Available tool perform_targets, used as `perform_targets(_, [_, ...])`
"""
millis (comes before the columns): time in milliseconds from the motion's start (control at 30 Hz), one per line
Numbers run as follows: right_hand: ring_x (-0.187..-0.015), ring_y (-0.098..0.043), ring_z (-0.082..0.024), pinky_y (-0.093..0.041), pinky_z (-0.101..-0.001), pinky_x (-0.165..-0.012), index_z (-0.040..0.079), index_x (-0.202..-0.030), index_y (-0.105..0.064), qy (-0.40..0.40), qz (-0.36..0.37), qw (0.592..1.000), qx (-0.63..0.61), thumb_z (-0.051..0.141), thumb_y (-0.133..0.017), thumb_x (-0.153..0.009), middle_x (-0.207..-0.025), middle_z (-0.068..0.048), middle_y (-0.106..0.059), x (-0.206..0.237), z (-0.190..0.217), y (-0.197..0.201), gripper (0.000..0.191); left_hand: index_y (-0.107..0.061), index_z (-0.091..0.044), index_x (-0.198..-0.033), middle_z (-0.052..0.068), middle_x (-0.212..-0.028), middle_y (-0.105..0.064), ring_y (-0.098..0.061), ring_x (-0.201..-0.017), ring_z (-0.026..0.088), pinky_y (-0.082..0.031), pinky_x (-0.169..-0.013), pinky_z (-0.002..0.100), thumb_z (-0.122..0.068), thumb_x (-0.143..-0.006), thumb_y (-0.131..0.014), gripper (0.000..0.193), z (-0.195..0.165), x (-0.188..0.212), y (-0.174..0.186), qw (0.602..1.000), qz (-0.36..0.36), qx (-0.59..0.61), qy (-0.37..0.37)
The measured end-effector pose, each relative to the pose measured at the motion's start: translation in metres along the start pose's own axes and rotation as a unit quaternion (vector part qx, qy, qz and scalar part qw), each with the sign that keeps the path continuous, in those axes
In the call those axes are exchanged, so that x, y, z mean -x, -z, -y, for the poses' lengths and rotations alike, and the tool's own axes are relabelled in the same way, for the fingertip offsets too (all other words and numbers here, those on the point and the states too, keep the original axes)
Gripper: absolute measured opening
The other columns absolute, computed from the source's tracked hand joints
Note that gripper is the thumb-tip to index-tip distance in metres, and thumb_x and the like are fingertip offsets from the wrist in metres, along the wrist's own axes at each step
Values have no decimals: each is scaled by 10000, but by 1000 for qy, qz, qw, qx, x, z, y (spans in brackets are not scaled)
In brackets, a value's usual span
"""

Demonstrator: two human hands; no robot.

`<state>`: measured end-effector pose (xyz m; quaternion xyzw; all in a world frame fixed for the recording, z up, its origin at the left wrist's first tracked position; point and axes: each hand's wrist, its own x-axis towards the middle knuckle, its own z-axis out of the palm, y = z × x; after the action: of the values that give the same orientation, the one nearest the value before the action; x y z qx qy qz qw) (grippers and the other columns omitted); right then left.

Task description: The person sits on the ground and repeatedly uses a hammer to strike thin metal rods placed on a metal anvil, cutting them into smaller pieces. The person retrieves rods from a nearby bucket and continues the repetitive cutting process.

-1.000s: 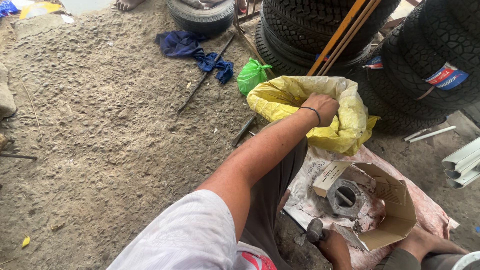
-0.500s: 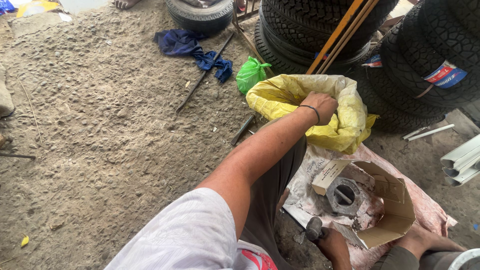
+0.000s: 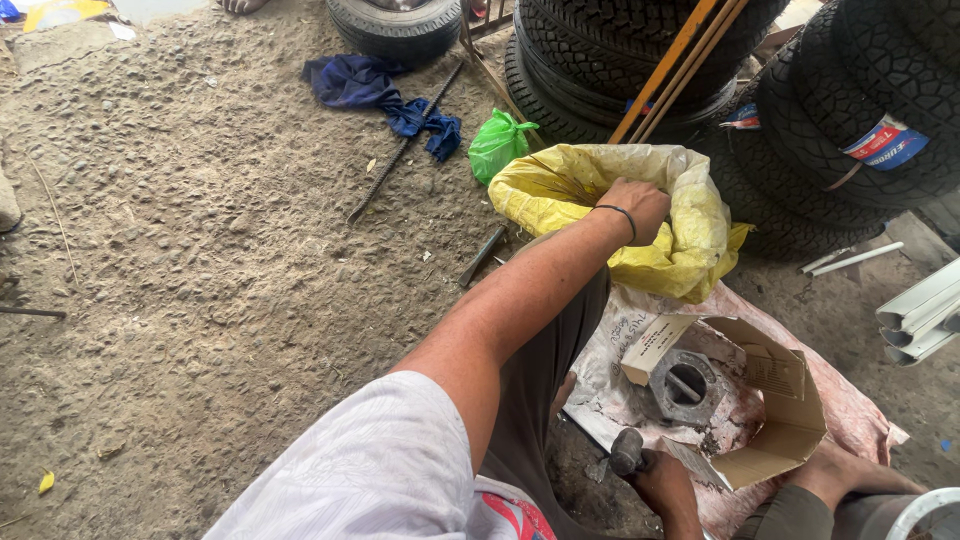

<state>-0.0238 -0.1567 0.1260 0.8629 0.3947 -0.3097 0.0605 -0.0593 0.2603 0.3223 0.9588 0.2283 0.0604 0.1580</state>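
My left fingers (image 3: 640, 205) pinch the yellow sack (image 3: 600, 200) rim; right fingers (image 3: 655, 480) wrap a dark tool (image 3: 628, 452); best to keep the mouth taut.

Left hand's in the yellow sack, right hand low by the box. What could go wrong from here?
1. The left hand reaches into the yellow sack, whose contents are hidden; anything sharp inside could cut it.
2. The right hand grips a dark handle beside the open cardboard box; a slip might knock the box and tip out the metal part.

Dirt ground (image 3: 200, 300) bearing yellow sack (image 3: 690, 240)
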Motion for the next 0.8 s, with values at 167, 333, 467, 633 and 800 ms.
perform_targets(167, [-968,-737,-359,-576,-451,-902,134,-1014,-797,0,-10,1000,-1,479,-838,-731,-991,-169,-773,2,1,1,448,-779,-124,-899,92,-967,-767,-714,-996,253,-482,-890,425,-29,-779,-606,232,0,1,1,1000,6,3,4])
perform_targets(333, [-947,-746,-362,-582,-447,-897,119,-1021,-794,-7,-12,1000,-21,473,-850,-731,-966,-184,-782,9,7,7,461,-778,-130,-920,91,-995,-767,-706,-1025,253,-479,-904,434,-39,-805,-601,230,0,4,3,1000,-1,12,3])
perform_targets(467, [-907,-794,-331,-603,-419,-890,128,-1067,-787,-54,11,997,-59,413,-835,-762,-972,-161,-803,12,11,14,419,-774,-154,-954,82,-1009,-765,-707,-1028,246,-474,-923,431,-36,-803,-599,260,-3,6,6,1000,-4,17,6])
perform_targets(633, [-883,-767,-334,-594,-431,-835,67,-1069,-781,4,-84,988,-128,217,-834,-730,-961,-201,-785,26,3,26,374,-763,-139,-989,125,-1048,-738,-677,-1057,311,-456,-950,520,-142,-809,-618,231,3,-4,-11,999,-26,19,-5])
perform_targets(800, [-797,-738,-237,-562,-405,-734,5,-975,-780,109,-243,917,-296,194,-815,-762,-871,-155,-775,60,-16,41,287,-759,-67,-1001,210,-1041,-738,-721,-953,382,-555,-855,518,-225,-999,-503,301,33,-31,-52,996,-11,5,90])
